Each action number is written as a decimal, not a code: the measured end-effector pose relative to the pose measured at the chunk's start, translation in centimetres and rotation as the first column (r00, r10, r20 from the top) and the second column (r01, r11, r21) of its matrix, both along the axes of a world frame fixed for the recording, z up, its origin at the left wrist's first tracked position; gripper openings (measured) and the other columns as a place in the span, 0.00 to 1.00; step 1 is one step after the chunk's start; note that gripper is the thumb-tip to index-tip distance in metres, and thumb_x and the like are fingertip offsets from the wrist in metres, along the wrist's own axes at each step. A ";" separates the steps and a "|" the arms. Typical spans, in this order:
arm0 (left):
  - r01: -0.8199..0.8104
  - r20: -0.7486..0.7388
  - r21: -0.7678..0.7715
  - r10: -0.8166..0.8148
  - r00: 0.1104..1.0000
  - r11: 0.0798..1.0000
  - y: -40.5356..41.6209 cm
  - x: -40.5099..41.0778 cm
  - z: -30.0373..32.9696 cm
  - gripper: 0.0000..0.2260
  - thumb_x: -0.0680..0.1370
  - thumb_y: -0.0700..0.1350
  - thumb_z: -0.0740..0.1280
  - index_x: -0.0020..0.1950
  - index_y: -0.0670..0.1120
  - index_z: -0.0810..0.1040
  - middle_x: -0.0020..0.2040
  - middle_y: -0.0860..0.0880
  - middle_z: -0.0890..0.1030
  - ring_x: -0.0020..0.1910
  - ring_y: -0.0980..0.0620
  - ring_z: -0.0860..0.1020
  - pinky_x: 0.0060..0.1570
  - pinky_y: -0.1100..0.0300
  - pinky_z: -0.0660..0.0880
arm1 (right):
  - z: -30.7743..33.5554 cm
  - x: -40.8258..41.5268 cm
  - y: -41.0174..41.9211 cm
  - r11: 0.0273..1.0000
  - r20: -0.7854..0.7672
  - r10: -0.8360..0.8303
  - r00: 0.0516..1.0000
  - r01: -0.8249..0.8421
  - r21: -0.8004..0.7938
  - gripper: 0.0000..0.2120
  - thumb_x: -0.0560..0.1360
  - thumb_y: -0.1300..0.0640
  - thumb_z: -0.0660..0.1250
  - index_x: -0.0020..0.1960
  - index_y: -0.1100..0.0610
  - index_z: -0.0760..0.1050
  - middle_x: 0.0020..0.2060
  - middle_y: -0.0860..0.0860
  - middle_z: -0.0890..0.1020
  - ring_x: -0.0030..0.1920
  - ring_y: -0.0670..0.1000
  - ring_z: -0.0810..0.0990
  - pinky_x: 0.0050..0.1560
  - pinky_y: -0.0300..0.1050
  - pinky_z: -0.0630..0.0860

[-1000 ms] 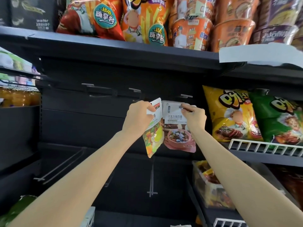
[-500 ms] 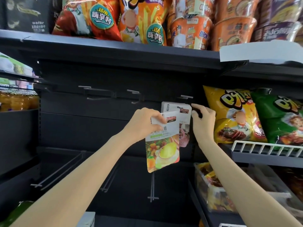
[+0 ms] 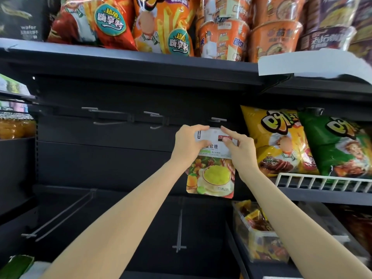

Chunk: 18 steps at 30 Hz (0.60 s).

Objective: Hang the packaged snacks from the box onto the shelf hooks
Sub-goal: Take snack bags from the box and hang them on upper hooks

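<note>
A fruit-candy pouch [image 3: 211,176] with a white top and a yellow-green picture hangs in front of the dark back panel, just under the rightmost shelf hook [image 3: 218,119]. My left hand [image 3: 187,146] grips its upper left corner. My right hand [image 3: 239,148] pinches its upper right corner, index finger stretched toward the top edge. The pouch hung earlier is hidden behind this one. Two bare hooks, one [image 3: 155,117] and another [image 3: 108,115], stick out to the left.
Yellow [image 3: 277,141] and green [image 3: 338,146] chip bags stand right of the hooks behind a white wire rail [image 3: 322,181]. Above is a shelf [image 3: 130,65] with snack bags and noodle cups. Lower hooks [image 3: 179,230] and a clear bin of sweets [image 3: 257,234] sit below.
My left hand brought the fruit pouch up and right, in front of the chocolate pouch on the rightmost hook. My right hand left that pouch and took the fruit pouch's right corner.
</note>
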<state>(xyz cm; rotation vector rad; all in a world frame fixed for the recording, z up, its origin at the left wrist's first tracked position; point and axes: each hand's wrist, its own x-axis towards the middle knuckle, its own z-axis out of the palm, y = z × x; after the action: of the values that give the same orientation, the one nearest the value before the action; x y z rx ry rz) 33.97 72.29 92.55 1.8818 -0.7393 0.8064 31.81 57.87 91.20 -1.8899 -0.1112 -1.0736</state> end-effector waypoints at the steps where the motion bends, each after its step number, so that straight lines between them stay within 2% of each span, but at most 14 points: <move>1: -0.001 -0.006 -0.007 0.001 1.000 1.000 -0.2 0.2 -0.1 0.20 0.72 0.43 0.73 0.64 0.49 0.77 0.56 0.46 0.74 0.52 0.55 0.70 0.42 0.78 0.65 | 0.0 0.2 0.0 1.000 -0.007 -0.016 1.000 0.016 -0.003 0.17 0.79 0.60 0.62 0.66 0.49 0.74 0.68 0.53 0.72 0.68 0.53 0.69 0.64 0.44 0.70; 2: 0.000 -0.014 -0.015 0.000 1.000 1.000 -0.3 0.4 -0.2 0.20 0.72 0.42 0.73 0.64 0.49 0.76 0.57 0.45 0.73 0.51 0.56 0.69 0.41 0.81 0.64 | 0.0 0.3 0.1 1.000 -0.012 -0.027 1.000 0.027 -0.011 0.17 0.79 0.60 0.62 0.67 0.50 0.73 0.68 0.53 0.72 0.69 0.53 0.68 0.62 0.40 0.68; 4: -0.006 -0.023 -0.017 0.006 1.000 1.000 -0.3 0.7 -0.6 0.21 0.72 0.42 0.72 0.64 0.48 0.76 0.55 0.46 0.72 0.51 0.56 0.69 0.41 0.81 0.65 | -0.3 0.4 0.1 0.999 -0.014 -0.036 0.999 0.036 -0.028 0.17 0.79 0.60 0.62 0.67 0.51 0.73 0.67 0.54 0.72 0.68 0.52 0.69 0.59 0.39 0.66; 8: -0.018 -0.027 -0.014 0.018 0.999 1.000 -0.3 1.2 -1.0 0.20 0.73 0.43 0.72 0.65 0.50 0.76 0.52 0.48 0.71 0.51 0.55 0.69 0.49 0.68 0.65 | -0.7 0.9 -0.1 0.998 0.013 -0.040 0.999 0.041 -0.045 0.17 0.79 0.60 0.62 0.67 0.50 0.74 0.63 0.53 0.74 0.64 0.49 0.70 0.59 0.39 0.66; 12: -0.056 -0.034 0.037 0.057 0.998 0.998 -0.6 2.1 -1.1 0.22 0.73 0.42 0.71 0.66 0.51 0.74 0.52 0.48 0.70 0.51 0.52 0.71 0.52 0.62 0.71 | -0.5 1.8 -0.2 0.985 0.029 -0.128 0.991 0.130 -0.115 0.17 0.79 0.60 0.63 0.66 0.52 0.74 0.56 0.52 0.73 0.53 0.47 0.72 0.46 0.30 0.67; 14: -0.089 -0.050 0.124 0.096 0.994 0.988 -0.9 2.6 -1.0 0.24 0.74 0.39 0.70 0.68 0.52 0.72 0.54 0.47 0.69 0.52 0.48 0.73 0.53 0.56 0.74 | -0.5 2.3 -0.2 0.973 0.014 -0.165 0.986 0.165 -0.159 0.19 0.78 0.61 0.65 0.67 0.52 0.73 0.57 0.53 0.71 0.54 0.48 0.71 0.49 0.31 0.66; 16: -0.115 -0.061 0.220 0.131 0.989 0.969 -1.1 3.2 -0.9 0.25 0.74 0.37 0.69 0.68 0.53 0.68 0.54 0.47 0.67 0.51 0.47 0.72 0.53 0.54 0.74 | -0.6 2.8 -0.3 0.956 0.002 -0.203 0.979 0.199 -0.218 0.22 0.76 0.62 0.66 0.69 0.51 0.71 0.60 0.54 0.69 0.56 0.47 0.69 0.55 0.33 0.64; 18: -0.142 -0.057 0.273 0.164 0.985 0.951 -1.5 3.8 -0.8 0.26 0.75 0.35 0.67 0.69 0.53 0.66 0.56 0.45 0.67 0.50 0.46 0.73 0.51 0.53 0.75 | -0.8 3.4 -0.3 0.942 -0.012 -0.227 0.974 0.216 -0.257 0.25 0.76 0.63 0.67 0.71 0.49 0.69 0.64 0.54 0.66 0.56 0.46 0.68 0.55 0.33 0.63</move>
<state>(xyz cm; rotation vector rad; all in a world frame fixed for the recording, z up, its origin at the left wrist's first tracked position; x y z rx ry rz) 37.77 70.83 91.75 2.2240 -0.6862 0.7524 35.20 57.62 90.45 -2.1953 -0.0115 -1.2170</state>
